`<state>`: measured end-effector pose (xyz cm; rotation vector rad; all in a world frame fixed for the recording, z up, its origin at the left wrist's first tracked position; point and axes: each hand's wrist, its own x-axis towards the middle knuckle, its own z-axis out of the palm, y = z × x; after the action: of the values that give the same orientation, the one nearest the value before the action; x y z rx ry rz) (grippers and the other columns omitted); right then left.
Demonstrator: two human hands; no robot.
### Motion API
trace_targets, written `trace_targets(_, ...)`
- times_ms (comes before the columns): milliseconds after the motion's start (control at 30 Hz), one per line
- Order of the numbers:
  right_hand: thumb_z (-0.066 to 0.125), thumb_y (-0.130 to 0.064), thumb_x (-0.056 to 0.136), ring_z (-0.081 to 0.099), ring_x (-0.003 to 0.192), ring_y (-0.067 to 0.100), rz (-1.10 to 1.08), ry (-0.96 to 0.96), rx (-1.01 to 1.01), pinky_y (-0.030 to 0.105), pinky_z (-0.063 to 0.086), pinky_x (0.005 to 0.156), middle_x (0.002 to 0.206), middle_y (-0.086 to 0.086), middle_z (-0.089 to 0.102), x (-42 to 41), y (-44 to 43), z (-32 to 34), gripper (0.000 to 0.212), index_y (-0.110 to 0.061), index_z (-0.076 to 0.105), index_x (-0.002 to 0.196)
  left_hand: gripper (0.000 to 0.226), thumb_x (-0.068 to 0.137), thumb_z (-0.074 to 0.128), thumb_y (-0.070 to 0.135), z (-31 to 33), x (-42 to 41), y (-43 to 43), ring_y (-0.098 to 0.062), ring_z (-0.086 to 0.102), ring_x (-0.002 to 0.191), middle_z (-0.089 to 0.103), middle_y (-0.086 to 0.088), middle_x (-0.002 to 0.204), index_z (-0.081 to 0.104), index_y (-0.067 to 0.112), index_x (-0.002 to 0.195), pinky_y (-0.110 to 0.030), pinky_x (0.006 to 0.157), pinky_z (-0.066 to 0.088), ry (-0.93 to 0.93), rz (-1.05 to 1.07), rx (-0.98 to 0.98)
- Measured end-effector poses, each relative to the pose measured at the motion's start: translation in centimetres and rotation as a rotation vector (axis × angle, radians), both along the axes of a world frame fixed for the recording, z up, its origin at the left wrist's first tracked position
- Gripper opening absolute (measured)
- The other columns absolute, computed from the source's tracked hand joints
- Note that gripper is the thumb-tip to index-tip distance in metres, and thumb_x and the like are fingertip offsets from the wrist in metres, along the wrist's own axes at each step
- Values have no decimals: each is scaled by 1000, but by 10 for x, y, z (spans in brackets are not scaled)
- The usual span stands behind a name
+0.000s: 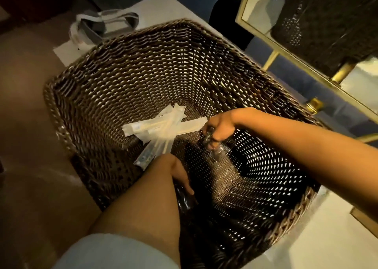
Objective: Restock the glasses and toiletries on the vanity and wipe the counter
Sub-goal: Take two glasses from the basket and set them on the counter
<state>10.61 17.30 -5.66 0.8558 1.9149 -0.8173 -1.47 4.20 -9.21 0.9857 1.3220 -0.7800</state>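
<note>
Reaching into a wicker basket (126,68) with both hands.
Right hand (219,128) gripping a clear glass (217,149); left hand (180,171) closing around another glass (184,200), beside wrapped toiletry packets (161,129).

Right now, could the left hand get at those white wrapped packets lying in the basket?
Probably yes. The left hand is already down inside the wicker basket, just beside the white packets, and nothing lies over them. It seems to be touching a clear glass, though, so it may be occupied.

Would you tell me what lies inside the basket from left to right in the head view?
Wrapped toiletry packets → left hand → right hand gripping a clear glass, all within the wicker basket.
</note>
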Motion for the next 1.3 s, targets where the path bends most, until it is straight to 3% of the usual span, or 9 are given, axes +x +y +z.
trace_targets(200, 67, -19, 89, 65, 99, 27, -210, 178, 121, 38, 54, 95, 121, 13, 68, 24, -8, 29, 43, -10, 60, 130, 76, 59, 85, 43, 23, -12, 18, -28, 61, 120, 60, -9, 135, 63, 19, 129, -43, 99, 51, 26, 22, 39)
trace_targets(333, 70, -20, 88, 53, 82, 14, -325, 297, 67, 11, 47, 63, 104, 5, 61, 41, -28, 71, 59, -12, 43, 139, 25, 92, 67, 24, 82, -3, 26, -22, 63, 90, 62, -7, 119, 64, 21, 116, -43, 86, 56, -45, 44, 223)
trace_targets(433, 81, -38, 75, 60, 94, 17, -317, 527, 355, 24, 46, 82, 107, -2, 62, 71, -45, 102, 68, -25, 49, 133, 31, 86, 75, 19, 122, 0, 29, -20, 63, 86, 60, 1, 99, 65, 18, 116, -37, 70, 59, -53, 92, 426)
trace_targets(567, 85, -40, 70, 60, 102, 9, -512, 770, 421, 28, 48, 94, 117, -8, 61, 111, -73, 142, 66, -33, 52, 128, 31, 79, 80, 13, 178, 10, 23, -16, 60, 84, 64, -1, 98, 71, 22, 108, -49, 86, 58, -72, 114, 680)
trace_targets(733, 89, -35, 66, 65, 103, 10, -723, 1013, 476, 37, 56, 94, 115, -8, 63, 175, -115, 186, 67, -32, 55, 123, 36, 75, 84, 21, 245, 49, -1, -15, 65, 84, 68, 2, 97, 69, 35, 105, -34, 73, 55, -102, 55, 969)
trace_targets(833, 89, -30, 67, 68, 101, 9, -799, 1121, 536, 30, 57, 89, 115, -3, 66, 223, -146, 209, 66, -26, 56, 125, 43, 74, 84, 28, 282, 82, -21, -15, 63, 96, 64, 6, 107, 66, 40, 111, -36, 84, 54, -152, 23, 1160)
trace_targets(1033, 82, -38, 69, 65, 106, 5, -943, 1167, 701, 19, 56, 86, 119, -6, 64, 331, -222, 231, 68, -23, 55, 130, 61, 50, 91, 42, 310, 160, -65, -22, 67, 93, 67, 0, 104, 62, 47, 103, -46, 84, 58, -333, 129, 1408)
trace_targets(1200, 85, -24, 71, 65, 107, 5, -1158, 1153, 793, 18, 56, 81, 120, -3, 64, 418, -299, 222, 65, -23, 56, 130, 65, 49, 93, 35, 304, 246, -95, -5, 68, 98, 72, 9, 101, 66, 41, 107, -35, 82, 60, -596, 168, 1494)
trace_targets(1300, 86, -29, 66, 63, 112, 5, -1261, 1099, 877, 23, 56, 90, 124, -5, 62, 463, -344, 214, 67, -23, 56, 126, 65, 52, 92, 34, 293, 299, -115, 12, 67, 90, 72, 14, 99, 67, 38, 111, -17, 67, 60, -730, 129, 1468)
